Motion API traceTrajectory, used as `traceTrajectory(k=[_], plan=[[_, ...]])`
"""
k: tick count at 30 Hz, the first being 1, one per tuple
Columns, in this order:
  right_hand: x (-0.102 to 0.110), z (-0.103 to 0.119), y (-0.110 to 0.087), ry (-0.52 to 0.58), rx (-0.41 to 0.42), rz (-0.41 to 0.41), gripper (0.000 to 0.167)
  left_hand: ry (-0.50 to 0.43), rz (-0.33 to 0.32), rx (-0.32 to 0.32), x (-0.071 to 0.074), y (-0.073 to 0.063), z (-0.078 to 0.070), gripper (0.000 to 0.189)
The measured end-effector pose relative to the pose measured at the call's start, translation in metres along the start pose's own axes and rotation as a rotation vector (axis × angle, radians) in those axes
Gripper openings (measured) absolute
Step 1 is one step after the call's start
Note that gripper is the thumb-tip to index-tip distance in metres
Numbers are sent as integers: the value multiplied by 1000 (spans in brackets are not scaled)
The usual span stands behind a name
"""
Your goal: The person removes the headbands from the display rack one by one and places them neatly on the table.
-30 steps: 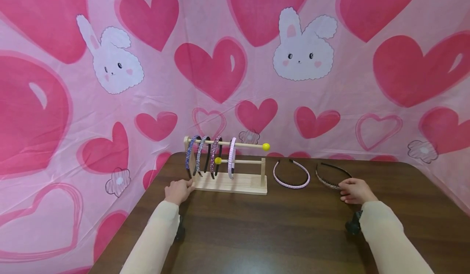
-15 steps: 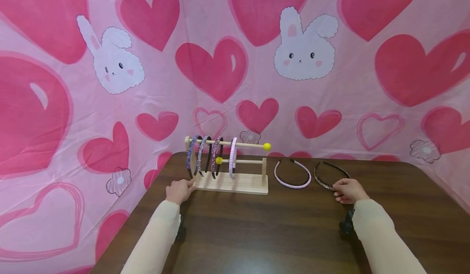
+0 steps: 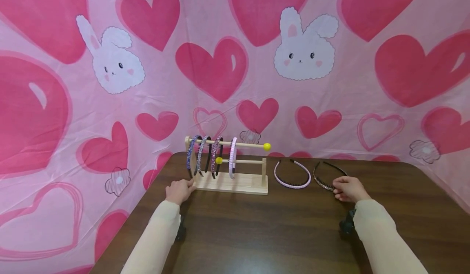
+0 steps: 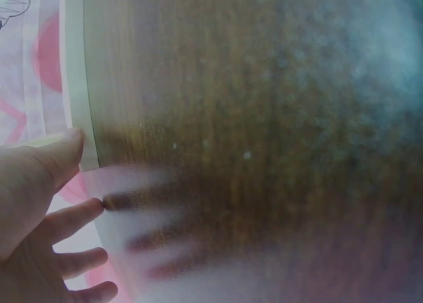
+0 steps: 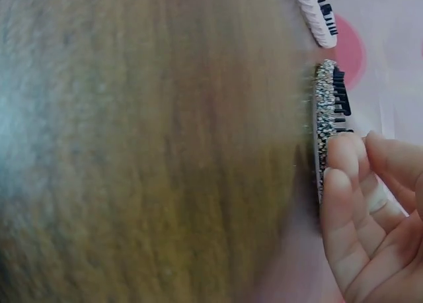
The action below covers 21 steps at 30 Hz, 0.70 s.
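Observation:
A wooden headband stand (image 3: 231, 183) bears several headbands on its upper rod: blue glitter (image 3: 189, 153), silver glitter (image 3: 200, 155), pink glitter (image 3: 214, 157) and pale pink (image 3: 232, 158). My left hand (image 3: 178, 191) touches the left end of its base. In the left wrist view the thumb (image 4: 66, 151) lies against the base corner, with the other fingers spread out below. To the right, my right hand (image 3: 350, 188) pinches a glittery dark headband (image 3: 321, 180) at its front curve, low at the table. A second pale pink headband (image 3: 292, 185) lies between the stand and that one.
Everything stands on a dark wooden table (image 3: 257, 229). A pink cloth (image 3: 253, 74) with hearts and rabbits hangs behind the table and down its left side. Yellow balls (image 3: 267, 146) cap the stand's rods.
My right hand has slid a little to the left with the dark headband, nearer the pale pink one. My left hand stays at the stand's base.

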State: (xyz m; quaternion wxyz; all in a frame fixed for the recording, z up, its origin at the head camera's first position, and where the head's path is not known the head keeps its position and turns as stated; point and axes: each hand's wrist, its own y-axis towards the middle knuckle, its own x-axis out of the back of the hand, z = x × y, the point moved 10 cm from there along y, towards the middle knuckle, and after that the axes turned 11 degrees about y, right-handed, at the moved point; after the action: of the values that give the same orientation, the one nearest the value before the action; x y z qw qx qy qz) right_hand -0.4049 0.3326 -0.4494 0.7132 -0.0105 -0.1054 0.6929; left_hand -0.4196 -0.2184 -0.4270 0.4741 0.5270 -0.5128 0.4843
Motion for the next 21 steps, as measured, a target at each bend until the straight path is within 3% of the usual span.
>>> traceTrajectory(k=[10,21], plan=[[-6,36,1,12,117,13,40,11,-18,8,-1,3,2,44],[-30,108,1,-11,297,58,42,21,-28,0,-2,5,3,44]])
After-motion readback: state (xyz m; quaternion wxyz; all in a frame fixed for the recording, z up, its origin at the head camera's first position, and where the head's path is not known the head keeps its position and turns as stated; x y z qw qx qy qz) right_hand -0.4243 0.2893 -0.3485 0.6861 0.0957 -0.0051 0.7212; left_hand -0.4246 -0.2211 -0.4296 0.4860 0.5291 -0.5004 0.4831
